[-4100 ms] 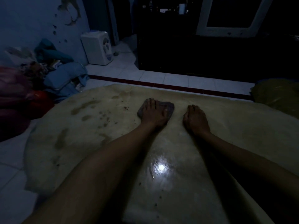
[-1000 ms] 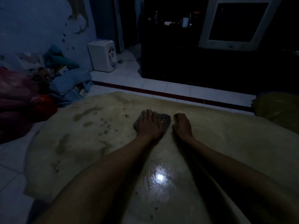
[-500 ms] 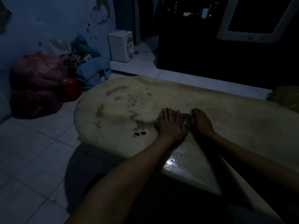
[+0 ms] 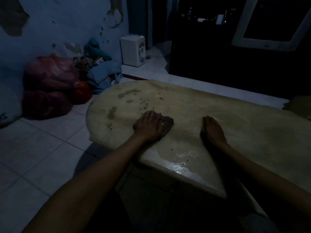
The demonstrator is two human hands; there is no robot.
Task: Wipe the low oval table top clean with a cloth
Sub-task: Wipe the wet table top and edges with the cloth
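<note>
We have the left hand (image 4: 149,126) spread flat on the dark cloth (image 4: 167,123), pressing it to the surface (image 4: 244,132) near the rounded left end, close to the near edge. The right hand (image 4: 212,130) lies well apart to the right, holding nothing, fingers seemingly straight on the bare top, though dim light blurs them. Dark stains (image 4: 127,94) spot the far left edge.

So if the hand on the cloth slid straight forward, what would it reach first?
Probably the small dark spots on the yellowish oval table top, just past the left hand.
</note>
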